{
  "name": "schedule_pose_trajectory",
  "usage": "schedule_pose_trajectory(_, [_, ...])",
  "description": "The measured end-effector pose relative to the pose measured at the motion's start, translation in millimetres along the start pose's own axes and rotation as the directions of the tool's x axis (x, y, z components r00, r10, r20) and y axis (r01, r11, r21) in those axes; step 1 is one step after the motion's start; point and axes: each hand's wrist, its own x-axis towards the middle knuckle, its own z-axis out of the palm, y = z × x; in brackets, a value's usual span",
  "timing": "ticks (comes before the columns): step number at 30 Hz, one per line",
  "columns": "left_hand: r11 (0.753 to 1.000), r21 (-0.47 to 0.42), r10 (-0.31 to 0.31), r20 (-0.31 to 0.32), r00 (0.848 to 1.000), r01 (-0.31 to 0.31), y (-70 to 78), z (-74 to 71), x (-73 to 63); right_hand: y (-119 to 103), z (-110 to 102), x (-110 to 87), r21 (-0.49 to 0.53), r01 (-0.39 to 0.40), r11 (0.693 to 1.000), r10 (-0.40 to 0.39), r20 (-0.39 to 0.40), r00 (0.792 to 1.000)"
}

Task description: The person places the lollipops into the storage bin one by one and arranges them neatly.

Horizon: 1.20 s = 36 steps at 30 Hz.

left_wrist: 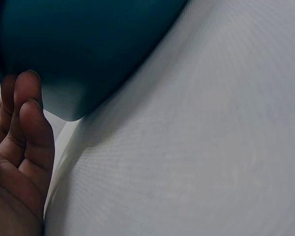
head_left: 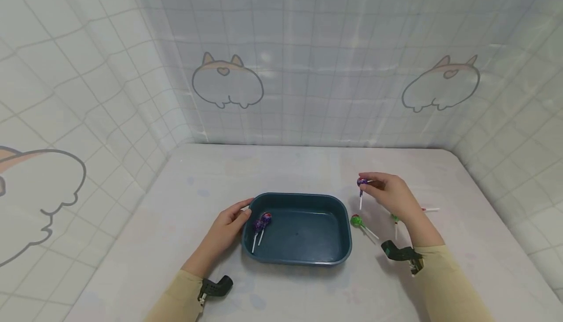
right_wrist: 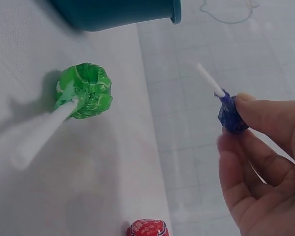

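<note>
My right hand (head_left: pixel 393 195) pinches a purple-wrapped lollipop (right_wrist: pixel 231 117) by its candy head between thumb and fingers. Its white stick points down in the head view, beyond the right end of a dark teal plastic basin (head_left: pixel 296 263). At the basin's left end, my left hand (head_left: pixel 227 225) grips the rim, thumb on the edge and fingers (left_wrist: pixel 32 115) against the outer wall. Two purple lollipops (head_left: pixel 262 221) lie inside the basin, near that hand. Just right of the basin, a green lollipop (head_left: pixel 357 221) lies on the table.
Below the right hand lies another green lollipop (head_left: pixel 395 217), partly covered by it. A red lollipop (right_wrist: pixel 147 228) is beside it, only its white stick (head_left: pixel 432 209) showing well from the head. White tiled-pattern curtains (head_left: pixel 330 68) enclose the pale table (head_left: pixel 211 165) at the back and sides.
</note>
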Motion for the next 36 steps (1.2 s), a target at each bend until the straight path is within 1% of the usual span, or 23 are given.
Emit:
schedule_pose_trajectory(3, [1.000, 0.006, -0.002, -0.001, 1.000, 0.002, -0.2, -0.5, -0.8, -1.8, -0.5, -1.5, -0.013, 0.000, 1.000, 0.000, 0.002, 1.000])
schedule_pose_trajectory(7, [1.000, -0.007, 0.000, 0.008, 1.000, 0.000, -1.3, -1.5, -1.1, -3.9, -0.7, -4.4, -0.008, 0.005, 1.000, -0.005, 0.004, 1.000])
schedule_pose_trajectory(12, [1.000, -0.020, 0.013, 0.020, 1.000, -0.013, -3.7, -2.1, -1.8, -6.7, 6.5, -8.8, 0.012, 0.030, 0.999, -0.030, 0.007, 1.000])
schedule_pose_trajectory(15, [1.000, -0.016, 0.014, 0.020, 1.000, -0.013, -5.4, -2.8, -2.2, -13.4, 12.3, -7.9, 0.027, 0.054, 0.998, -0.054, 0.020, 0.998])
schedule_pose_trajectory(19, [1.000, -0.017, 0.021, 0.016, 1.000, -0.021, -6.0, -4.2, -2.1, -29.5, 15.8, -3.4, 0.037, 0.102, 0.994, -0.104, 0.047, 0.993])
schedule_pose_trajectory(22, [0.999, -0.017, 0.029, 0.013, 0.999, -0.029, -6.0, -5.1, -1.5, -42.4, 16.7, 0.3, 0.038, 0.152, 0.988, -0.155, 0.074, 0.985])
schedule_pose_trajectory(29, [0.999, -0.029, 0.025, 0.011, 1.000, -0.025, -5.7, -4.4, -0.8, -67.6, 22.5, 6.1, 0.047, 0.261, 0.964, -0.265, 0.138, 0.954])
schedule_pose_trajectory(33, [0.999, -0.039, 0.016, 0.014, 1.000, -0.015, -7.8, -4.4, -1.4, -79.4, 30.2, 9.0, 0.060, 0.287, 0.956, -0.293, 0.178, 0.939])
schedule_pose_trajectory(36, [0.999, -0.045, 0.017, 0.017, 1.000, -0.017, -8.0, -4.9, -2.2, -86.1, 37.3, 12.3, 0.042, 0.305, 0.951, -0.307, 0.199, 0.931])
